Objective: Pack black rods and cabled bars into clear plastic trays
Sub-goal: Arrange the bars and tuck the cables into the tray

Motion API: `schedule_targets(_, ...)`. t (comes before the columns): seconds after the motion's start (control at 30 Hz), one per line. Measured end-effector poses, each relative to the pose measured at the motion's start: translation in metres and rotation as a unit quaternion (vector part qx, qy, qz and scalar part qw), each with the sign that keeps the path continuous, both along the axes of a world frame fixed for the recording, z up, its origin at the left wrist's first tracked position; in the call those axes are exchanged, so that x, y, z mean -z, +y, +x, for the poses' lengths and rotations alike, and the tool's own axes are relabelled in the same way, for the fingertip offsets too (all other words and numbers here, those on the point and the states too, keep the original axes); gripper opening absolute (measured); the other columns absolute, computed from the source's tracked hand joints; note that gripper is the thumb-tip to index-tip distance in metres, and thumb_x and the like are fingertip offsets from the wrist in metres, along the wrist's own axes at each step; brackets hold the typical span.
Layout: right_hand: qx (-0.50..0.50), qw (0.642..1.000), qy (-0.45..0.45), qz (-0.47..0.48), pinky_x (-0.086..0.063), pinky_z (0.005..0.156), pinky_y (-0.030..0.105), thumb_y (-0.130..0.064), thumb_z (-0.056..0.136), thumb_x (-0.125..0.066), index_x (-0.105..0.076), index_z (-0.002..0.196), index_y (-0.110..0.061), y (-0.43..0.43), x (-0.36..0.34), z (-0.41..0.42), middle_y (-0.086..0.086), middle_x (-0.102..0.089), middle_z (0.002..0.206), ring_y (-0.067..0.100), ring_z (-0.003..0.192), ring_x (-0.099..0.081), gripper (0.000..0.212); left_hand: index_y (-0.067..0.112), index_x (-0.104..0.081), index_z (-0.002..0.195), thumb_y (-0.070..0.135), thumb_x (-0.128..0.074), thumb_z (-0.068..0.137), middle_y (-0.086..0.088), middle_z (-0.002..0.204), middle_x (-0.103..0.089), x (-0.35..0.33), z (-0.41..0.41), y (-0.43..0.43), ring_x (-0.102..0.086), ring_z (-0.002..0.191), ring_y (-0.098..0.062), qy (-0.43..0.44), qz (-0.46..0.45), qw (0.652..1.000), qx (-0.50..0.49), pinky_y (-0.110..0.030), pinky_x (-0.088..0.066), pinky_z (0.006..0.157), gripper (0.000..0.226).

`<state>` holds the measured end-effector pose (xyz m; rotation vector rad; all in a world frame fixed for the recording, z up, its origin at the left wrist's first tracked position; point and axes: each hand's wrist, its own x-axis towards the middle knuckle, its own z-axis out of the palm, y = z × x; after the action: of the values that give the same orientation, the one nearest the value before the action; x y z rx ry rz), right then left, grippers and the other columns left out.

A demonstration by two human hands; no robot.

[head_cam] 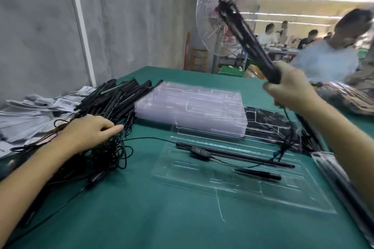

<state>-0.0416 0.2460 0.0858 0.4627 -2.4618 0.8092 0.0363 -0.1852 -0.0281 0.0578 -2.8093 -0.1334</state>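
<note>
The right grip is clenched round a bundle of black bars raised over the green counter, the left grip rests loose-fingered on the heap of cabled bars, and a long rod lies in the clear tray.

Bare green table lies open in front; cable pile blocks the left, tray stack stands behind.

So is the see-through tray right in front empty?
No, the clear tray has a long black rod with a cable lying in it, and a shorter black piece nearer the front.
</note>
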Motion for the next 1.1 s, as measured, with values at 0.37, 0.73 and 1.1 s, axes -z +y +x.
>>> schedule_targets(0.37, -0.253, 0.907, -0.325, -0.084, -0.039, 0.036, 0.026, -0.009, 0.086, -0.053, -0.042, 0.103, -0.009, -0.195, 0.119, 0.038, 0.013, -0.053, 0.080, 0.018, 0.044, -0.044, 0.020, 0.053, -0.055, 0.092, 0.075, -0.066, 0.053, 0.035, 0.091, -0.062, -0.002, 0.003, -0.015, -0.055, 0.088, 0.017, -0.134, 0.094, 0.982, 0.095, -0.008, -0.038, 0.074, 0.046)
schedule_targets(0.73, -0.273, 0.697, -0.475, -0.463, -0.030, 0.038, 0.017, 0.004, 0.085, -0.055, -0.051, 0.094, -0.009, -0.242, 0.118, 0.048, 0.020, -0.065, 0.092, 0.013, 0.040, -0.033, 0.016, 0.075, -0.020, 0.121, 0.065, -0.074, 0.044, 0.032, 0.122, -0.047, 0.012, 0.021, -0.009, -0.044, 0.112, 0.017, -0.186, 0.141, 0.964, 0.127, -0.015, -0.038, 0.091, 0.095)
schedule_targets(1.1, -0.281, 0.623, -0.384, -0.620, -0.040, 0.037, 0.018, 0.009, 0.085, -0.034, -0.042, 0.094, -0.008, -0.243, 0.064, 0.043, 0.008, -0.041, 0.056, 0.009, 0.032, -0.031, 0.022, 0.052, -0.012, 0.145, 0.025, -0.090, 0.046, 0.021, 0.133, -0.040, 0.012, 0.045, 0.011, -0.046, 0.104, -0.028, 0.106, 0.009, 0.990, 0.093, -0.040, -0.041, 0.078, 0.129)
